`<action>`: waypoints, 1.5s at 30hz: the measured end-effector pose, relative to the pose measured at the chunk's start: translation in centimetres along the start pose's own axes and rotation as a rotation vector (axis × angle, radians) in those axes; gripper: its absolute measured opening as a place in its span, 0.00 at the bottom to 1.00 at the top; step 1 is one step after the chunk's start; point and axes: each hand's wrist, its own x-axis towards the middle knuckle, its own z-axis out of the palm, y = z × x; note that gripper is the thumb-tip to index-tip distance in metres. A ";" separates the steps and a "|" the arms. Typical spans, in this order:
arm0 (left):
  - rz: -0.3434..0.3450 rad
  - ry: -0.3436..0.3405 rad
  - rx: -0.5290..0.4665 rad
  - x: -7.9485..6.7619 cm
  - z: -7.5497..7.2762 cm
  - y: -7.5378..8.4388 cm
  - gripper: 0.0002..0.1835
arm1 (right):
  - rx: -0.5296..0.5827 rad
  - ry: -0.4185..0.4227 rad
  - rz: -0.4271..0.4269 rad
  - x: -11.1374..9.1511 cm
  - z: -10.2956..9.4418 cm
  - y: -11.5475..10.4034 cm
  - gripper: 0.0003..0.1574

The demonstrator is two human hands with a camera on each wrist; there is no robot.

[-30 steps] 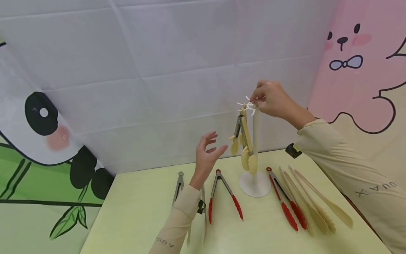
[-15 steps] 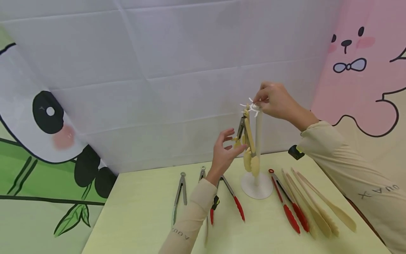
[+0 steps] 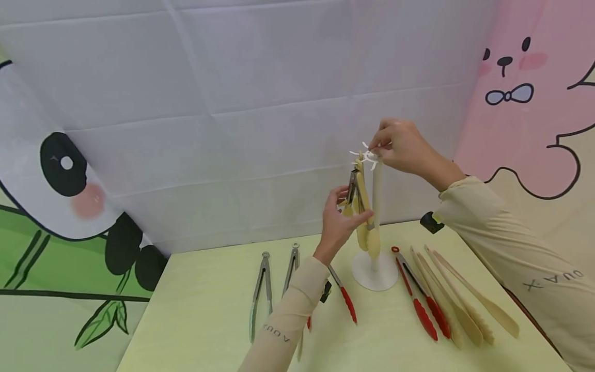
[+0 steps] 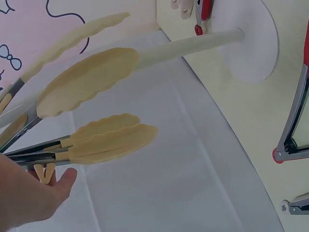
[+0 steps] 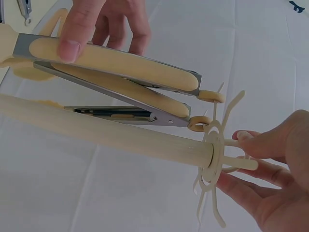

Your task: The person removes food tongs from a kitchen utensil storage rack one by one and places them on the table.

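Note:
A white stand (image 3: 377, 199) holds pale-yellow-tipped tongs (image 3: 362, 188) by their loops on the hooks at its top. With the thumb on the yellow handle (image 5: 120, 63) and the fingers behind, my left hand (image 3: 338, 227) grips a pair of these tongs below the hooks. At the top, my right hand (image 3: 402, 147) pinches a hook of the white hook ring (image 5: 212, 154) between thumb and fingers. Scalloped yellow tong heads (image 4: 111, 142) point away from my left hand in the left wrist view. The left fingertips are partly hidden behind the tongs.
Grey tongs (image 3: 262, 289) and further metal tongs (image 3: 291, 266) lie left on the table. Red-tipped tongs (image 3: 345, 297) lie partly behind my left forearm. Right of the stand's round base (image 3: 367, 279) are red tongs (image 3: 420, 307) and several wood-coloured tongs (image 3: 465, 315).
My left hand has moved right to the hanging tongs and closed on them. My right hand stays at the hook ring.

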 end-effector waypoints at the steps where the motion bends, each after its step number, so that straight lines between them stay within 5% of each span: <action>1: 0.000 0.008 0.000 0.0 0.1 0.0 0.38 | 0.002 -0.002 0.000 0.0 0.0 0.0 0.09; 18: 0.082 0.049 0.022 -0.2 -0.2 0.4 0.32 | 0.008 -0.002 -0.001 0.1 -0.1 0.1 0.09; 45: 0.038 0.038 0.022 -1.7 -3.1 0.8 0.32 | -0.010 -0.047 0.063 0.0 0.0 -0.3 0.08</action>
